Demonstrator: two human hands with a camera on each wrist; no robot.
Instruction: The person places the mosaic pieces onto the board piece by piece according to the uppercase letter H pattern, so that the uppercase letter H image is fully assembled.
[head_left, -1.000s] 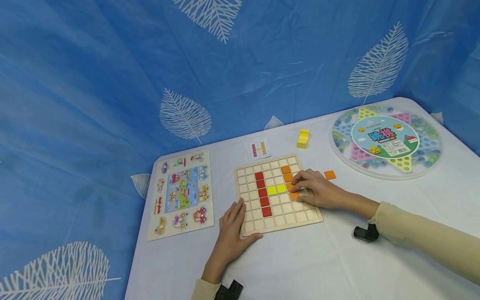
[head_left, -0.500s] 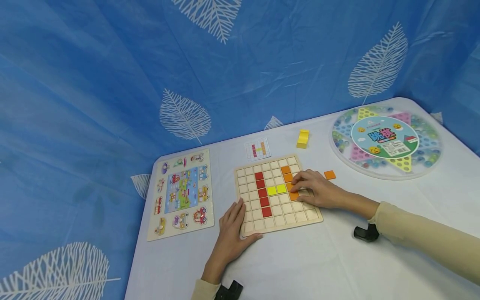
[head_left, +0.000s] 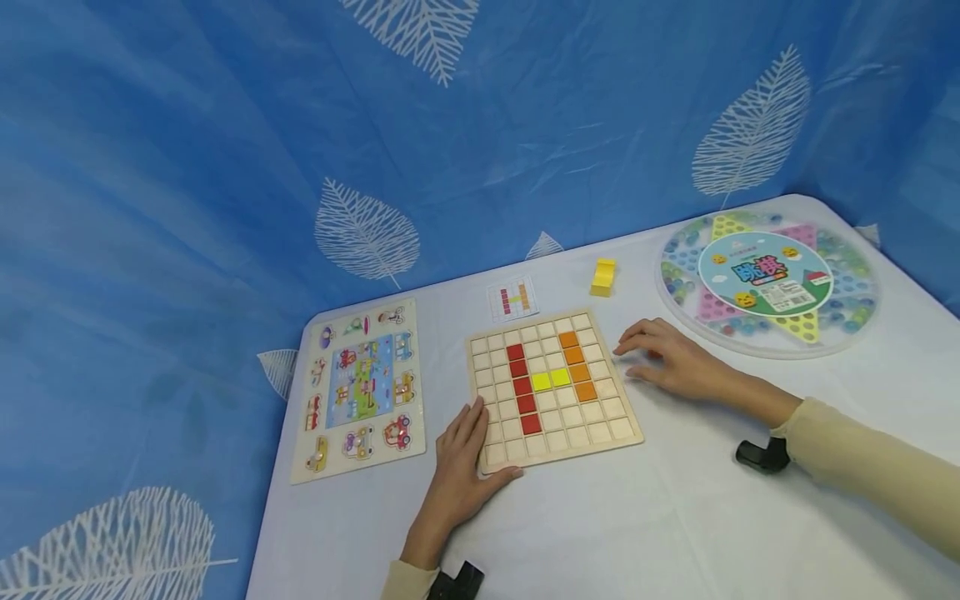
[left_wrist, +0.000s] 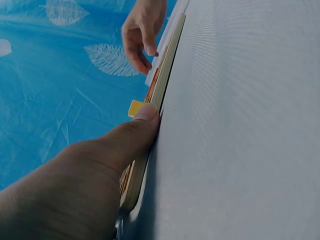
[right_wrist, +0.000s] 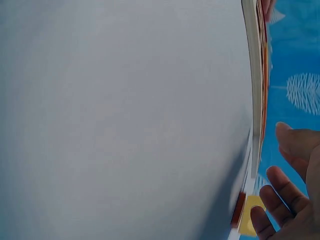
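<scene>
A wooden grid board (head_left: 555, 440) lies on the white table. It bears a column of red tiles (head_left: 527, 404), two yellow tiles (head_left: 551, 380) and a column of orange tiles (head_left: 575, 355). My left hand (head_left: 459, 475) steadies the board's front left corner, fingers straight over its left side. In the left wrist view the thumb (left_wrist: 146, 114) lies along the board's edge. My right hand (head_left: 675, 362) hovers off the board's right side, fingers loosely bent and apart, holding nothing. A loose orange tile (right_wrist: 238, 210) sits below its fingers in the right wrist view; the hand hides it in the head view.
A pattern card (head_left: 513, 298) and a yellow block (head_left: 603, 277) lie behind the board. On the left is a vehicle peg puzzle (head_left: 359, 390). A round Chinese checkers set (head_left: 765, 283) fills the back right. A blue curtain (head_left: 480, 150) hangs behind the table.
My right hand has let go of the orange tile in the column and moved right, off the board and over the loose orange tile. The left hand has stayed put.
</scene>
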